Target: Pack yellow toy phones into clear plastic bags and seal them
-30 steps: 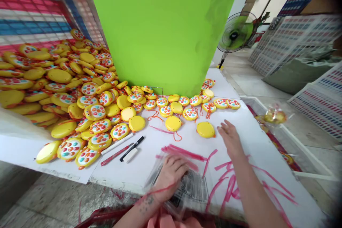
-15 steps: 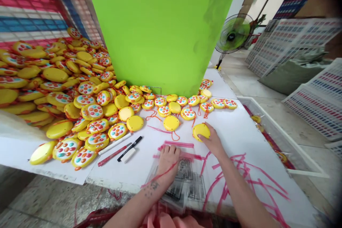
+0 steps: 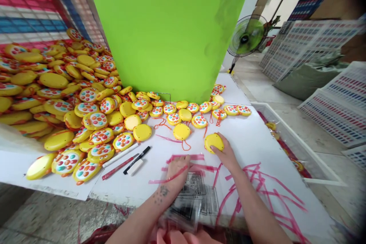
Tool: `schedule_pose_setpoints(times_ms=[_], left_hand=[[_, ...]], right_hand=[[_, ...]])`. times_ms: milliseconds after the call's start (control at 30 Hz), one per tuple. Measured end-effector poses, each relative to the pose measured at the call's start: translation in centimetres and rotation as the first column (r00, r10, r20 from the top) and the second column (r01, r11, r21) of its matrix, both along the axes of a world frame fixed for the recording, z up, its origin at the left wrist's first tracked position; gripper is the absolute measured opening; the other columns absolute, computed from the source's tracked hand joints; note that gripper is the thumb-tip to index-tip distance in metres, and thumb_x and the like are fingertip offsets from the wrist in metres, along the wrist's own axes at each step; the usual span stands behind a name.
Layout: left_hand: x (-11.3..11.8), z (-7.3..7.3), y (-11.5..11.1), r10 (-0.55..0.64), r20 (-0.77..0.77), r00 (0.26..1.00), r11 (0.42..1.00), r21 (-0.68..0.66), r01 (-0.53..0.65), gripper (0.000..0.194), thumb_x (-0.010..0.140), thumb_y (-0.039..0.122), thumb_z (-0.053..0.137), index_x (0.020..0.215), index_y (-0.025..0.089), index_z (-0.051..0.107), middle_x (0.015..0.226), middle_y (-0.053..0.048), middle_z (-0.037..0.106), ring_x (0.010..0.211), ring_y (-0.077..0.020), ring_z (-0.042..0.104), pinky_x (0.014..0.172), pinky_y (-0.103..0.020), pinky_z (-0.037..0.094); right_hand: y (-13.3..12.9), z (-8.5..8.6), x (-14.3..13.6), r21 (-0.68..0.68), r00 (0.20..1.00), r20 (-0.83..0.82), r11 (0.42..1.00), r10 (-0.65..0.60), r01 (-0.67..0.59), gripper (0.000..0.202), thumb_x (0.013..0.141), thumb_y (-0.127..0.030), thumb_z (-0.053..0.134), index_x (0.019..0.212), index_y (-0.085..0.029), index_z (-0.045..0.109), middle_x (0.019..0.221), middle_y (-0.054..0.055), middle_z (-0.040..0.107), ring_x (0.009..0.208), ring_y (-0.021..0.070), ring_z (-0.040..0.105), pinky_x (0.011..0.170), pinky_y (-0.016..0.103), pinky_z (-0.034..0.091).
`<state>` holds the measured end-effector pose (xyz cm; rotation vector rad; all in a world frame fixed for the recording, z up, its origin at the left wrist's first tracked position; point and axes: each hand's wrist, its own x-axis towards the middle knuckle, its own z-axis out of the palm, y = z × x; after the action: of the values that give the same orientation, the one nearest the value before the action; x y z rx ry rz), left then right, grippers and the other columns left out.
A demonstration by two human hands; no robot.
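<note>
My right hand [image 3: 226, 153] grips a yellow oval toy [image 3: 214, 143] by its right edge, with the plain back facing up. Near the table's front edge, my left hand [image 3: 177, 167] is closed, its fingertips curled under and hidden. It lies among pink strips [image 3: 197, 157], one of which crosses the back of my wrist. Beneath and beside this hand are clear plastic bags [image 3: 210, 200] with black print. Another yellow toy [image 3: 181, 132] with an orange cord lies face down between my hands and the row of toys behind.
A large heap of yellow toys with coloured dots [image 3: 94, 121] spills from the left. Left of my hands lie a black marker [image 3: 137, 160], a red pen [image 3: 117, 168] and a white cap-like piece [image 3: 135, 167]. A green box [image 3: 171, 38] stands behind. More pink strips [image 3: 254, 177] are scattered right.
My left hand's fingers have curled further under. The right hand keeps its grip on the yellow toy in nearly the same spot. The whole view has shifted slightly.
</note>
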<state>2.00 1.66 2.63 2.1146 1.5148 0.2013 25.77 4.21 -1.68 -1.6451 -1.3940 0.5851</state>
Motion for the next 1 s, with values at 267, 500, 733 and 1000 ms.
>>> schedule_pose_setpoints(times_ms=[267,500,733,1000], left_hand=[[-0.3,-1.8,-0.8,-0.153,-0.021,0.988,0.938,0.311,0.152,0.01,0.091,0.018,0.048,0.088,0.016,0.058,0.096,-0.008,0.06,0.095,-0.0242,0.052,0.089,-0.041,0.041],[-0.8,-2.4,-0.8,-0.11,0.123,0.986,0.929,0.365,0.058,0.046,0.091,0.027,0.053,0.132,0.014,0.037,0.097,-0.007,0.062,0.092,-0.0219,0.054,0.086,-0.038,0.044],[-1.2,-2.0,-0.5,-0.191,0.193,0.962,0.932,0.344,0.116,0.036,0.091,0.023,0.05,0.127,0.02,0.045,0.11,-0.007,0.062,0.097,-0.0217,0.054,0.089,-0.038,0.041],[-1.0,-2.1,-0.7,-0.269,0.042,0.962,0.883,0.41,0.229,0.019,0.094,0.028,0.045,0.097,0.018,0.06,0.093,-0.006,0.063,0.088,-0.0222,0.053,0.08,-0.036,0.04]], right_hand=[[-0.3,0.8,-0.3,-0.007,0.989,-0.15,1.0,0.001,-0.002,0.069,0.074,-0.043,0.066,0.136,-0.025,0.042,0.136,0.008,0.047,0.124,0.0274,0.045,0.107,0.047,0.033],[-1.2,3.7,-1.1,-0.056,0.872,-0.481,0.989,0.092,-0.135,0.05,0.081,-0.047,0.06,0.124,-0.022,0.055,0.123,0.008,0.062,0.109,0.025,0.059,0.092,0.04,0.048],[-3.0,6.5,-3.7,-0.02,0.67,-0.671,0.895,0.318,-0.445,0.039,0.077,-0.038,0.069,0.113,-0.025,0.062,0.111,0.006,0.069,0.097,0.0221,0.064,0.085,0.036,0.05],[-1.6,5.1,-4.8,-0.002,0.704,-0.696,0.98,0.143,-0.201,0.041,0.075,-0.043,0.07,0.11,-0.023,0.062,0.113,0.007,0.068,0.1,0.0232,0.063,0.086,0.036,0.05]])
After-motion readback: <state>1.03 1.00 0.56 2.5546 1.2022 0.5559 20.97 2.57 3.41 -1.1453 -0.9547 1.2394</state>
